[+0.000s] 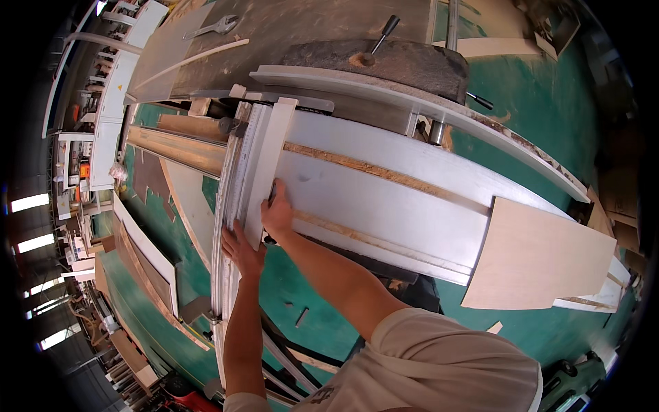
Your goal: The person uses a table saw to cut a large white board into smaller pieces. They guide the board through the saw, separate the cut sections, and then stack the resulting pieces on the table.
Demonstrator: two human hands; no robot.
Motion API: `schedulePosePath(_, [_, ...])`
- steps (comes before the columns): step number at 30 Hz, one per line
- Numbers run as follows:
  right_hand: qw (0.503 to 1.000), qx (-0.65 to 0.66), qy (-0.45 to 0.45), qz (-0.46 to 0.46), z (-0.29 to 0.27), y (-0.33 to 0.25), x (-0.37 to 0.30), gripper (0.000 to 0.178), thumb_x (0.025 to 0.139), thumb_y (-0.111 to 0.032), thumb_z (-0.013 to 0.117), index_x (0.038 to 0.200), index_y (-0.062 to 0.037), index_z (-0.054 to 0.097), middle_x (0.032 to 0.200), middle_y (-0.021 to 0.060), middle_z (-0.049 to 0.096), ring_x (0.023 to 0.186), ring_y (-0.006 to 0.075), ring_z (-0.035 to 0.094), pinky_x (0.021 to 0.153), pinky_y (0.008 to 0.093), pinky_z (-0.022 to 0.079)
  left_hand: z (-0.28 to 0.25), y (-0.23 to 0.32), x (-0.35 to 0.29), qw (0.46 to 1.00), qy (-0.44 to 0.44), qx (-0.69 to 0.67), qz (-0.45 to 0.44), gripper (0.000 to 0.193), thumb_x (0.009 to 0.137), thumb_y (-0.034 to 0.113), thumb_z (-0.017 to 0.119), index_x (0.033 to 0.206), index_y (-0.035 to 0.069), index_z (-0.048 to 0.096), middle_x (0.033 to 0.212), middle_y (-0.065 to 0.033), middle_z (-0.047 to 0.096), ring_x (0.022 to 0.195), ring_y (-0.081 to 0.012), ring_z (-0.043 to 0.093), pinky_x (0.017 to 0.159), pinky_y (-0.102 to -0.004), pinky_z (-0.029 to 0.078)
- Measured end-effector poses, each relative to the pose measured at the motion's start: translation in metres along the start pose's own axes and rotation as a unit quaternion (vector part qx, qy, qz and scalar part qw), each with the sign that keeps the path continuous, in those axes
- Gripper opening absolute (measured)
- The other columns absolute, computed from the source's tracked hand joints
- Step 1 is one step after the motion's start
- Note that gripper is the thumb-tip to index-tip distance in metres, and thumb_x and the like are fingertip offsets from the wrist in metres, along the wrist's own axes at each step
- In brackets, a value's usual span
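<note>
A pale wooden strip (275, 151) lies across the silver sliding table (371, 199) of a panel saw, alongside a metal fence with a scale (237, 161). My right hand (277, 214) is closed at the strip's edge, the thumb on its top face. A small dark patch shows between the fingers; I cannot tell what it is. My left hand (244, 250) lies with its fingers stretched over the fence and the near end of the strip. At the table's far end to the left, the strip's other end comes close to the saw's dark cast surface.
A plywood panel (542, 257) rests on the table's right end. Beyond the table run a long metal rail (425, 106) and a lever with a black handle (386, 33). An adjustable wrench (213, 27) lies at the far left. Boards (147, 254) lean over the green floor.
</note>
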State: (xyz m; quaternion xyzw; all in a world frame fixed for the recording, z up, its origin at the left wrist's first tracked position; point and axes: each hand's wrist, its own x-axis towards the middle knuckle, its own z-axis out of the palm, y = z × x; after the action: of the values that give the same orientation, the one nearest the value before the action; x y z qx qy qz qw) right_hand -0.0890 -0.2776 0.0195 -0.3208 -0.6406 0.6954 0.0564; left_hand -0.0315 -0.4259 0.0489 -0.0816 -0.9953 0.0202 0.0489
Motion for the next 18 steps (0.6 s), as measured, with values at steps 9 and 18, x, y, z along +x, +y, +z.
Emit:
schedulePosePath(9, [1.000,-0.016,-0.006,-0.001,0.008,0.009,0.003,0.069,0.095,-0.012,0.062,0.158,-0.0120,0.033,0.082,0.0227,0.072,0.078,0.0485,0.071,0.074,0.0582,0.057,0.005,-0.004,0.002,1.000,0.003,-0.005,0.001,0.113,0.069,0.020,0.086,0.167,0.013,0.031,0.167,-0.0281,0.026,0.153,-0.0497,0.027,0.122,-0.0637,0.022])
schedulePosePath(18, [0.999,-0.022,-0.008,-0.035,0.019,0.012,0.007,0.073,0.095,-0.012,0.062,0.160,-0.0092,0.029,0.084,0.0244,0.073,0.080,0.0491,0.071,0.074,0.0580,0.057,0.012,-0.020,0.005,0.999,0.012,-0.027,0.022,0.099,0.073,0.021,0.086,0.163,0.023,0.045,0.168,-0.0297,0.022,0.154,-0.0514,0.024,0.123,-0.0651,0.020])
